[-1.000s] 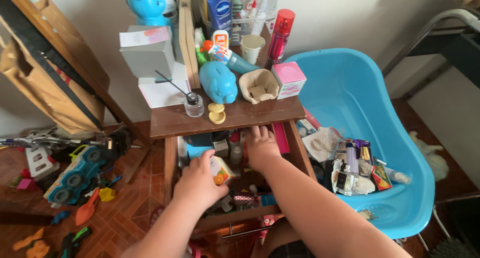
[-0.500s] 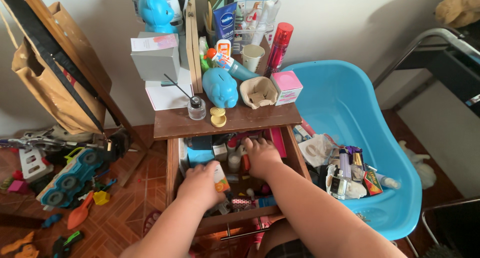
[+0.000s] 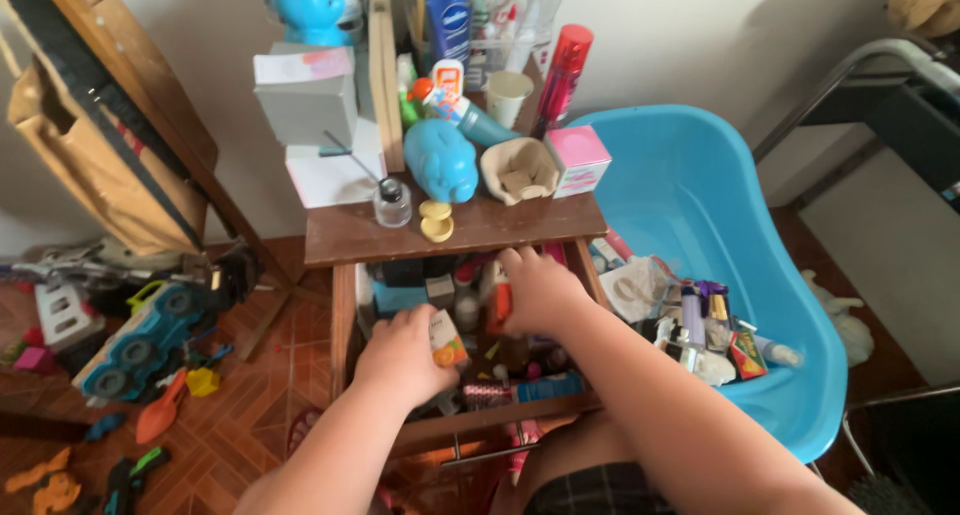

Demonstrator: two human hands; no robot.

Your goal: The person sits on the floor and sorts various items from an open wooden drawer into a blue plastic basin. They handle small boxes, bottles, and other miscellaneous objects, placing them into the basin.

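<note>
Left hand: my left hand [image 3: 400, 357] is closed around a small carton [image 3: 447, 337] with an orange picture, inside the open drawer [image 3: 343, 320].
Right hand: my right hand [image 3: 538, 293] lies in the drawer, fingers spread over the small bottles [image 3: 465, 305]; grip not clear.
Tabletop: the tabletop [image 3: 500, 225] above carries a blue piggy bank [image 3: 441, 161].
Right side: a blue tub [image 3: 700, 195] stands just beside the drawer.

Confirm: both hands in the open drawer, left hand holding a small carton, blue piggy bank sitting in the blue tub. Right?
Not quite. In the head view the blue piggy bank sits on the wooden tabletop, not in the blue tub. The rest holds: both hands are in the open drawer, with the left hand holding the small carton.
</note>
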